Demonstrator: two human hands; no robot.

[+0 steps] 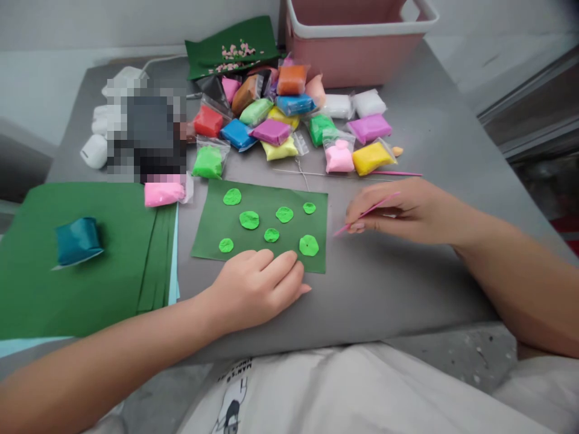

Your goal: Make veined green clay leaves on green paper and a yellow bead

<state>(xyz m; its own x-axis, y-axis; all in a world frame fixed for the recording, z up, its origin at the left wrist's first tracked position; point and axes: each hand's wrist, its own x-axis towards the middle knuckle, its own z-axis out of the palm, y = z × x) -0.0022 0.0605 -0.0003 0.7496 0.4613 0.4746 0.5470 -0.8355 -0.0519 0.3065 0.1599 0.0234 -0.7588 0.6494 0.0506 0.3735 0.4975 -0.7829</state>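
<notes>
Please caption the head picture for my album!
Right hand holding a slim pink stick, left hand at the edge of a dark green paper rectangle bearing seven bright green clay-like discs.

Pink basket was cut off at top | green sheet stack ran past left edge | dark object was blurred by pixelation | left hand hid part of green card | right hand covered part of pink stick

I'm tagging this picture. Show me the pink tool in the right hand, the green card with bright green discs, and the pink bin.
Pink tool (pixel 379 205), head view: on its thin shaft.
Green card (pixel 266 210), head view: bare patch near its middle.
Pink bin (pixel 355 60), head view: its front wall.
</notes>
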